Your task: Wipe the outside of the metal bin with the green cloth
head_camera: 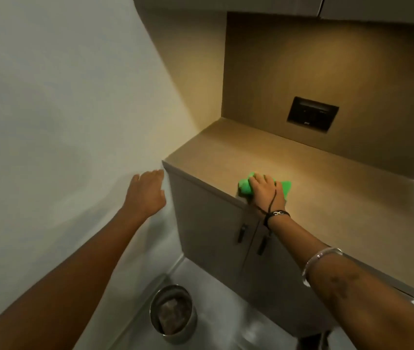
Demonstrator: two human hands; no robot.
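cabinet top [302,178]: green cloth [245,189] near front edge | floor [226,311]: metal bin [173,314] beside wall

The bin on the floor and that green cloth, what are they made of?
The bin looks like brushed or polished metal: its rim and wall are silvery with a soft sheen. The green cloth under the right hand seems soft fabric, bunched into folds; its weave is too blurred to tell.
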